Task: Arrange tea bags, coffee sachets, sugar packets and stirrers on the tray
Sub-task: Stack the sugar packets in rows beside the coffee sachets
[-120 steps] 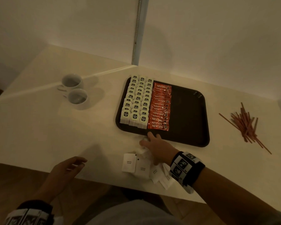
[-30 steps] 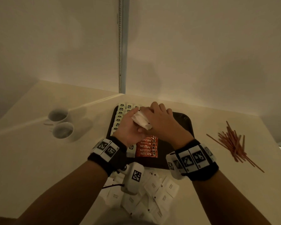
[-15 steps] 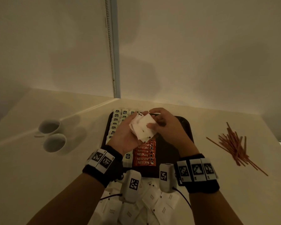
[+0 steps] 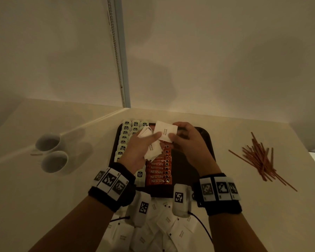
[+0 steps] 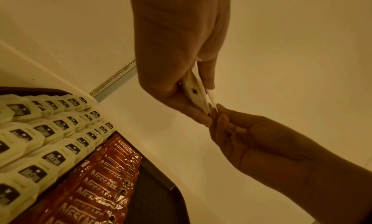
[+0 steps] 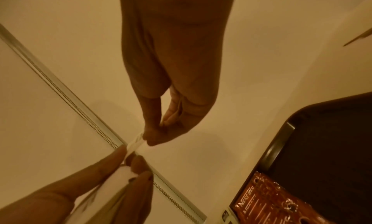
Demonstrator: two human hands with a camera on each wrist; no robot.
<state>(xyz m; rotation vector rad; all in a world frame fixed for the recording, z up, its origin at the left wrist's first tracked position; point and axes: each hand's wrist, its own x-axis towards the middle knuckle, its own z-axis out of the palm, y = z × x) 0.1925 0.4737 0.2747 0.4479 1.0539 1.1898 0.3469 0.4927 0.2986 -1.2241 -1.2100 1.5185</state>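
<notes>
Both hands hover over the dark tray [image 4: 205, 140]. My left hand [image 4: 149, 140] grips a small stack of white sugar packets [image 4: 152, 150], seen edge-on in the left wrist view [image 5: 196, 90]. My right hand [image 4: 174, 131] pinches a single packet marked WHITE SUGAR [image 4: 165, 131], whose lower corner the left thumb still touches. On the tray's left side lie rows of tea bags [image 4: 125, 137], with a column of red coffee sachets [image 4: 158, 171] beside them. The tray's right half is bare. Red stirrers [image 4: 260, 157] lie in a loose heap on the table, right of the tray.
Several loose sugar packets [image 4: 167, 226] lie on the table between the tray and its near edge, under my wrists. Two white cups [image 4: 51, 151] stand left of the tray. The table sits in a wall corner, with a metal strip [image 4: 119, 60] running up it.
Four seconds ago my right hand was on the packet pile at the near edge. Both hands have since risen over the tray, and the right hand has drawn one packet off the left hand's stack.
</notes>
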